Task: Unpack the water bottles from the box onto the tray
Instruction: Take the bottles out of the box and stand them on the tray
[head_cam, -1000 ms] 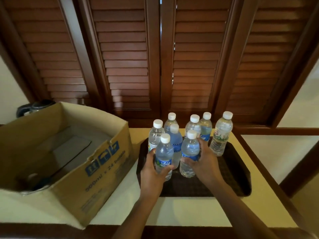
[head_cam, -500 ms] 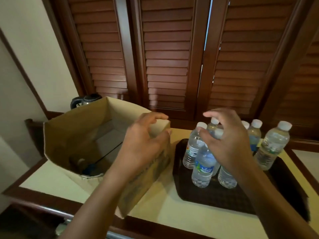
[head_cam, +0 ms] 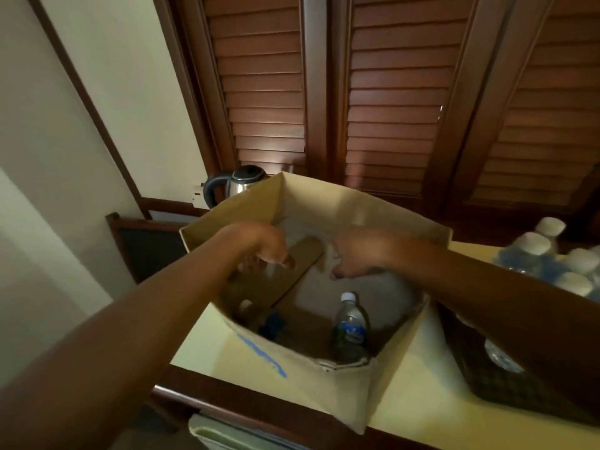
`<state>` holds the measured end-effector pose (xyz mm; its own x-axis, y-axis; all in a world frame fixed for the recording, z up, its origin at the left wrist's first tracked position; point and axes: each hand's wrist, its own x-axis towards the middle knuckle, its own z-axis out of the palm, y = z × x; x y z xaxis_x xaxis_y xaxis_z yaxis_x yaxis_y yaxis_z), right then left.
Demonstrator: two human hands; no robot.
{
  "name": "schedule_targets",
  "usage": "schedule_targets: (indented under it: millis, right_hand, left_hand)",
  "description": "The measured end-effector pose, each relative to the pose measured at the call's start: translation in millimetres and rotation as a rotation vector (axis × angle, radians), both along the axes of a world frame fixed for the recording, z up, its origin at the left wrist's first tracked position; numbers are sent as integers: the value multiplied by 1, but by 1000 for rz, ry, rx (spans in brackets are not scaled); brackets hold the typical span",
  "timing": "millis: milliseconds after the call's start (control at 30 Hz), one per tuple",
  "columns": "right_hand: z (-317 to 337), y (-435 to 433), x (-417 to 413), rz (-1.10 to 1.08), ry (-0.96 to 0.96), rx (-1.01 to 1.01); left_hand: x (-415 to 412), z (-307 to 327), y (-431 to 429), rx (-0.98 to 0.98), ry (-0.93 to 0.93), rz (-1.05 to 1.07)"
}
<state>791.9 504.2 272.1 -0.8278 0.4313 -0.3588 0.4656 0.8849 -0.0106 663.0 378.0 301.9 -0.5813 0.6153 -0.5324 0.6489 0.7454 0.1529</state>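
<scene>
Both hands hung over the open box, neither holding anything. The left hand had its fingers curled loosely downward, its grip empty; the right hand was likewise empty, fingers half bent and parted. One bottle stood upright in the box's near right corner, below the right hand and apart from it. Near the left wall lay something dark with a pale round end, perhaps another bottle on its side, though it was too dim to tell. The other bottles stood clustered on the tray at the right, partly hidden by the right forearm.

The risks looked modest. The box sat near the table edge and was nearly empty, so a wrist catching its rim could probably drag or tip it. The right forearm passed close over the tray, and a careless swing back might knock the crowded bottles over like skittles. The standing bottle was probably slick, thin plastic, so a loose hold at the cap could let it slip. The loose cardboard insert could snag fingers.

As for writing, the bottle carried a blue label and the box a blue printed mark, neither legible here.
</scene>
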Motion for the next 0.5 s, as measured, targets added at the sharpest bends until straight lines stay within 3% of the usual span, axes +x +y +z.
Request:
schedule_targets:
  millis: [167, 267, 400, 500]
  right_hand:
    - [-55, 12, -43, -119, -398, -20]
    - [-84, 21, -43, -261, -303, -177]
    - [-97, 17, -52, -331, -618, -439]
    - [-88, 18, -52, -297, -508, -357]
  left_hand:
    - [-29, -15, 3, -115, 68, -19]
    - [-49, -41, 1, -190, -20, 25]
    - [-69, -73, 11, -338, -104, 31]
    - [-72, -84, 23, -426, -6, -158]
